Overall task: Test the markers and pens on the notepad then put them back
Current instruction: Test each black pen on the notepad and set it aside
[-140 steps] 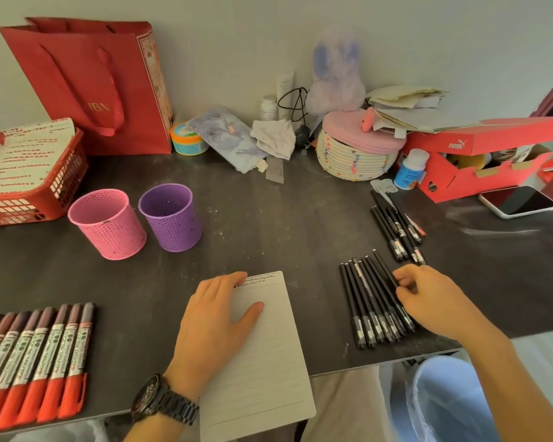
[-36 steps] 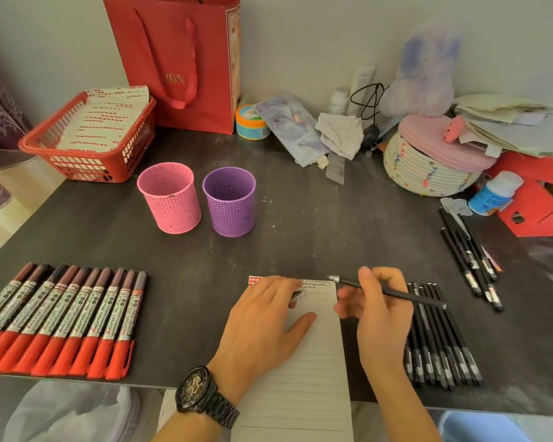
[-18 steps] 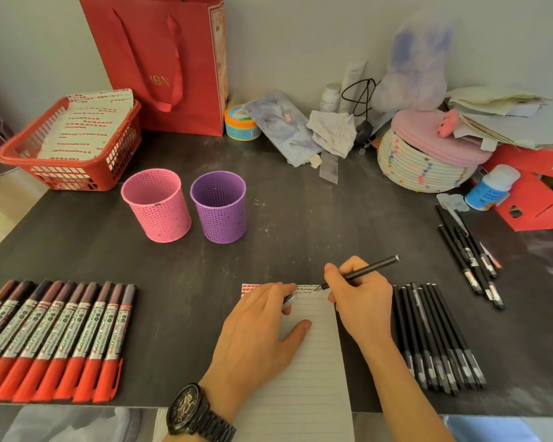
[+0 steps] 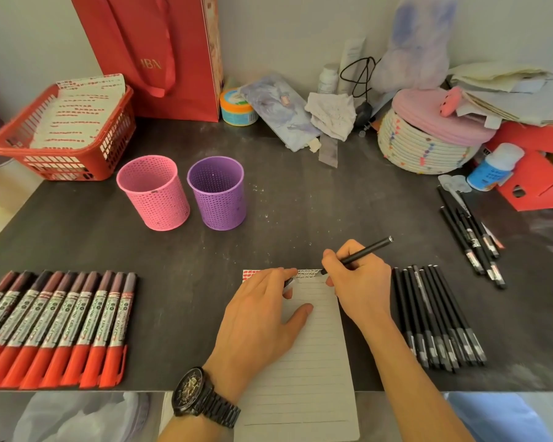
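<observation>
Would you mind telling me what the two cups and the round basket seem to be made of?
Pink cup and purple cup: likely matte plastic, possibly painted metal; walls evenly punched with small holes. Round basket: looks like coiled white rope, matte; stacked cord rings with coloured stitches.

Your right hand [image 4: 361, 288] grips a black pen [image 4: 367, 250], its tip at the notepad's [image 4: 313, 362] top edge; your left hand [image 4: 259, 320] lies flat on the notepad, on the dark surface [image 4: 284, 218].
</observation>
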`<move>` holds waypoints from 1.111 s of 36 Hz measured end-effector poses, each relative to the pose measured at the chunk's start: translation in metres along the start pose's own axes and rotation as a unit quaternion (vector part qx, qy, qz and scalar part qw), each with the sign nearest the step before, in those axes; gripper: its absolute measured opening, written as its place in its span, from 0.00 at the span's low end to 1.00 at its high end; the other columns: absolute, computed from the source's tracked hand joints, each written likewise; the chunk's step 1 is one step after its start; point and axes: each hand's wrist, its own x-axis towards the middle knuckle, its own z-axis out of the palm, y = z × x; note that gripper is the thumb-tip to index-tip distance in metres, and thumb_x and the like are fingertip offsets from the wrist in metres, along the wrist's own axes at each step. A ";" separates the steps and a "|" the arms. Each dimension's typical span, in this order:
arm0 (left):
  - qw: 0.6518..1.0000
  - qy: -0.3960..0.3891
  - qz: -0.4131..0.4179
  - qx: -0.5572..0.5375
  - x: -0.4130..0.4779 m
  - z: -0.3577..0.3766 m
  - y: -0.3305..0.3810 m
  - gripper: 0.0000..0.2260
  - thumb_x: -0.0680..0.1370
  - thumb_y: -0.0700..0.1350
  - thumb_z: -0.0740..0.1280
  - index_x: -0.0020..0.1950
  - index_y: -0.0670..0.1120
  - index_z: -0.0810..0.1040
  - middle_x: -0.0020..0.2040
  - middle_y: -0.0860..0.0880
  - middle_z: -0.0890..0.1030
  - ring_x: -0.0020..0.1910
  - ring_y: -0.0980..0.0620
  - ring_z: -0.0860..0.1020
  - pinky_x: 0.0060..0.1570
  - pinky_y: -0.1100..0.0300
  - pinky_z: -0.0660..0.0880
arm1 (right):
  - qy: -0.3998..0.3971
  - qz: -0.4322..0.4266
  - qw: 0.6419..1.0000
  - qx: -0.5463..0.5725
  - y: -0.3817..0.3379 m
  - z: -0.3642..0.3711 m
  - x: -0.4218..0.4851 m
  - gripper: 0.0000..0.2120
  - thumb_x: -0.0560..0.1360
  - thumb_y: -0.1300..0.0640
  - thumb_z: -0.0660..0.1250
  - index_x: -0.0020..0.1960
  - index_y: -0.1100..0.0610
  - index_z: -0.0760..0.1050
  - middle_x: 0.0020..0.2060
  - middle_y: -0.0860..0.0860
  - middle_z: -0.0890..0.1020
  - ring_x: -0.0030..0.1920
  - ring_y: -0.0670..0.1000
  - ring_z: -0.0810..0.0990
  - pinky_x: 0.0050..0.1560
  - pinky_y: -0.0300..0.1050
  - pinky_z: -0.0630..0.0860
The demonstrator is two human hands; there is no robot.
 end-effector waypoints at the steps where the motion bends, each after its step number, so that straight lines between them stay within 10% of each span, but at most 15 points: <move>1: 1.000 -0.002 0.000 0.000 0.000 0.000 0.000 0.20 0.74 0.65 0.62 0.63 0.58 0.70 0.45 0.66 0.68 0.48 0.67 0.65 0.47 0.70 0.65 | -0.001 -0.001 1.000 0.000 0.000 0.000 0.000 0.15 0.76 0.55 0.71 0.32 0.53 0.73 0.24 0.48 0.80 0.27 0.40 0.80 0.34 0.27 0.71; 40: 0.999 -0.024 -0.016 -0.046 -0.001 -0.008 0.005 0.20 0.80 0.65 0.53 0.64 0.57 0.73 0.48 0.65 0.73 0.51 0.65 0.71 0.51 0.69 0.68 | 0.023 -0.020 1.000 0.000 0.000 -0.001 -0.002 0.15 0.78 0.53 0.70 0.34 0.51 0.72 0.25 0.47 0.80 0.26 0.42 0.79 0.32 0.30 0.73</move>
